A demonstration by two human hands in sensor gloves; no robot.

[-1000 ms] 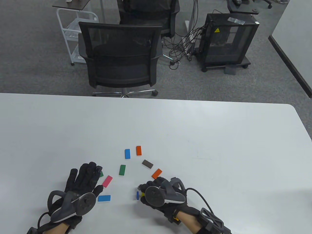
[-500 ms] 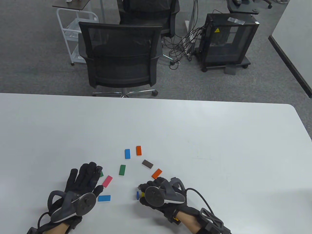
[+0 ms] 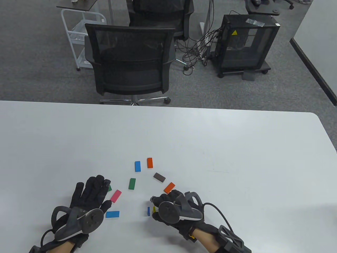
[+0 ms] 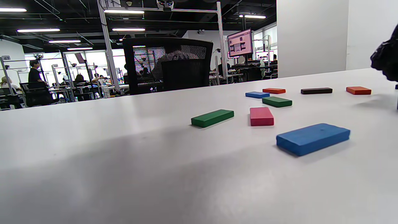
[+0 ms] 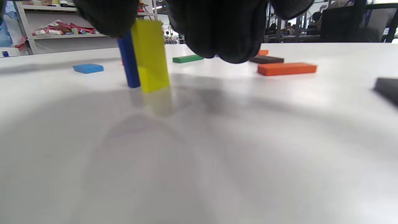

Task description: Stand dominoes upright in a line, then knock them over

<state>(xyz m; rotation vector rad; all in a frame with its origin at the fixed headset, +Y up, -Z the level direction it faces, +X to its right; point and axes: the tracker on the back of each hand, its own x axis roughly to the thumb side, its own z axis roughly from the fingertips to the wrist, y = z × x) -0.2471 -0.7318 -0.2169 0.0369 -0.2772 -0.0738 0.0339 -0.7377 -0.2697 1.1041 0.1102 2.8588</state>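
**Two dominoes stand under the right hand**

The right hand (image 3: 172,208) hovers low over the table (image 3: 237,147) with its fingers curled down. In the right wrist view the thumb (image 5: 108,15) sits at the top of the yellow domino (image 5: 150,56), which stands upright on the table; whether the fingers actually pinch it or have just let go cannot be told, since the top of the piece is hidden by the glove. Just beside it, on its far side from that camera, a dark blue domino (image 5: 129,62) also stands upright, close to the yellow one.

The left hand (image 3: 88,200) lies flat on the table with straight, spread fingers and holds nothing. A green domino (image 3: 109,188) peeks out at its fingertips, a pink domino (image 3: 115,195) lies just beside them, and a light blue domino (image 3: 112,214) lies flat beside its thumb.

Further out, more pieces lie flat and well apart from each other: a second green domino (image 3: 132,183), a blue domino (image 3: 137,166), an orange domino (image 3: 149,162), a brown domino (image 3: 159,177) and another orange domino (image 3: 169,187) just beyond the right hand's knuckles.
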